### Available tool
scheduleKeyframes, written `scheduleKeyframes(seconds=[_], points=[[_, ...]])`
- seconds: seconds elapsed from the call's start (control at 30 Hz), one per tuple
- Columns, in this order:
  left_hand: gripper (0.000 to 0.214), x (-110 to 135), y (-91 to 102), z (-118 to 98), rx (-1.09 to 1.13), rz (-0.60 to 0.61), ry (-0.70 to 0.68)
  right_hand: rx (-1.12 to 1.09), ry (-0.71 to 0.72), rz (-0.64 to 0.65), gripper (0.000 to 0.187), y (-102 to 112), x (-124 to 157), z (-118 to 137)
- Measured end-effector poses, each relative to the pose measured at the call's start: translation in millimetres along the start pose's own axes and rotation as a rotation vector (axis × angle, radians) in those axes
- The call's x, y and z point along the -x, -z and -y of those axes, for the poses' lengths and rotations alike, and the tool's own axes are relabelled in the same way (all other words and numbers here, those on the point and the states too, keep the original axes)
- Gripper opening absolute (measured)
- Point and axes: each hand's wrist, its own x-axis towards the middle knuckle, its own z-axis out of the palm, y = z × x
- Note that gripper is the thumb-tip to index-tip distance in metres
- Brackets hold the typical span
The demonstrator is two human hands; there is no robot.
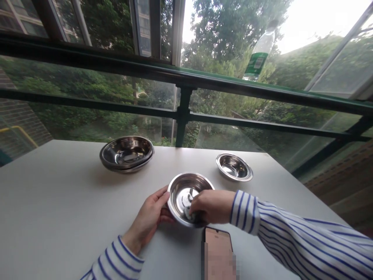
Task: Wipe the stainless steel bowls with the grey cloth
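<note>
A shiny stainless steel bowl [178, 195] is tilted toward me above the white table. My left hand [151, 216] grips its left rim, thumb on the edge and fingers underneath. Inside the bowl is my right hand [212, 206], its fingers curled down against the inner surface; whether a small thing is pinched in them is hidden. To the far left stands a stack of wider steel bowls [126, 153]. A smaller steel dish [234, 167] with a flat rim rests at the back right.
A smartphone [218, 247] lies at the front of the white table [72, 210], just below my right hand. Behind the table runs a dark green railing [116, 74] with glass. A plastic bottle with a green label [258, 62] stands on the railing.
</note>
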Motion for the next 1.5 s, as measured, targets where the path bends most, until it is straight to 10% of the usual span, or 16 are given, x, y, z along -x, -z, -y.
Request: scheduleKeyframes(seconds=[0.23,0.5,0.7,0.87,1.03,1.23,1.5], points=[[0.046,1,1.8,-1,0.003,-0.004,0.009,0.035,0.030,-0.257,0.032,-16,-37,18],[0.045,-2,4.8,-5,-0.017,-0.020,0.015,0.188,-0.122,-0.201,0.021,2,-19,-9],[0.047,-2,-0.4,-1,-0.031,-0.009,0.008,-0.055,-0.107,-0.071,0.009,0,-6,15],[0.046,-2,-0.7,3,0.042,0.002,-0.032,-0.244,-0.101,-0.302,0.030,-12,-26,31],[0.047,-2,1.8,0,-0.015,-0.066,-0.027,-0.184,0.056,-0.231,0.024,-10,6,24],[0.045,-1,4.3,-6,-0.056,-0.068,-0.005,0.161,-0.130,-0.342,0.031,-7,43,-18],[0.049,-1,3.1,-2,-0.071,-0.044,0.004,0.150,-0.051,-0.457,0.028,8,-26,-41]])
